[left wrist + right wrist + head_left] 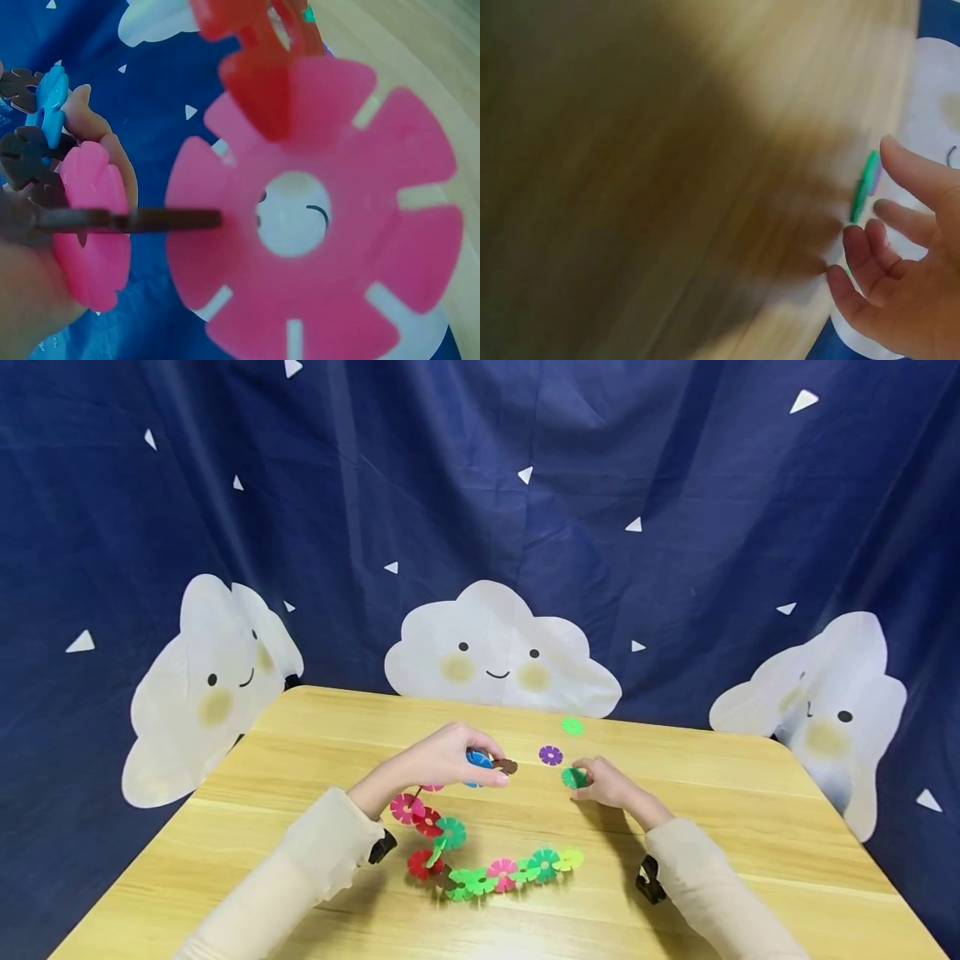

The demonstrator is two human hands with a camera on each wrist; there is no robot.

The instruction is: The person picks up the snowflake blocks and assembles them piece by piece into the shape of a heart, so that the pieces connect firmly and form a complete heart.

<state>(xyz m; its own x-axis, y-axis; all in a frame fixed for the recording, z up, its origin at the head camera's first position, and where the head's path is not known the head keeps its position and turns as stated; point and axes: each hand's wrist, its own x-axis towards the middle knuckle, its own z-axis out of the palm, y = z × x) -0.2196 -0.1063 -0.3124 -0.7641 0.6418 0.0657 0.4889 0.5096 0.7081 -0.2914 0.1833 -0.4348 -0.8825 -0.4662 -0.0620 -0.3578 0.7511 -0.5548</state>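
My left hand (453,756) grips a blue notched plastic disc (478,760) with a brown disc (507,766) joined to it, above the table. These belong to a chain of interlocked discs, which runs down past the wrist through a pink disc (407,808) and red and green ones to a yellow disc (568,859). Close up in the left wrist view, a large pink disc (352,180) covers much of the picture. My right hand (609,783) pinches a teal-green disc (865,186) between thumb and fingers, low over the table.
A purple disc (551,756) lies just beyond the right hand, with a light green disc (572,727) farther back. The wooden table (735,827) ends at a dark blue curtain (465,468) printed with clouds. A black strap (649,880) sits at the right wrist.
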